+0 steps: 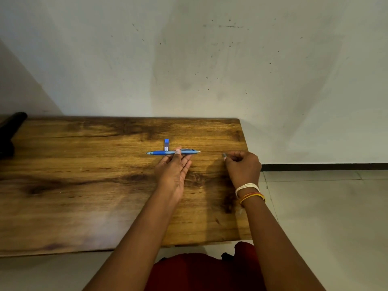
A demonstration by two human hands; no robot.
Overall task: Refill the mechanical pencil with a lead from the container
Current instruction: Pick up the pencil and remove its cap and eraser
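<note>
A blue mechanical pencil (pixel 161 152) lies level across the fingers of my left hand (pixel 173 171), tip pointing left, with my thumb pressing it from above. Just behind it a small lead container (pixel 166 144) with a blue cap stands on the wooden table (pixel 84 175). To the right, my right hand (pixel 242 168) pinches a small grey piece, apparently the pencil's cap (pixel 224 155), between thumb and fingertips just above the table. The pencil's right end shows a pale open tip.
The table's right edge runs just beside my right hand, with tiled floor beyond it. A dark cylindrical object (pixel 10 127) lies at the far left end of the table. The wall stands directly behind the table.
</note>
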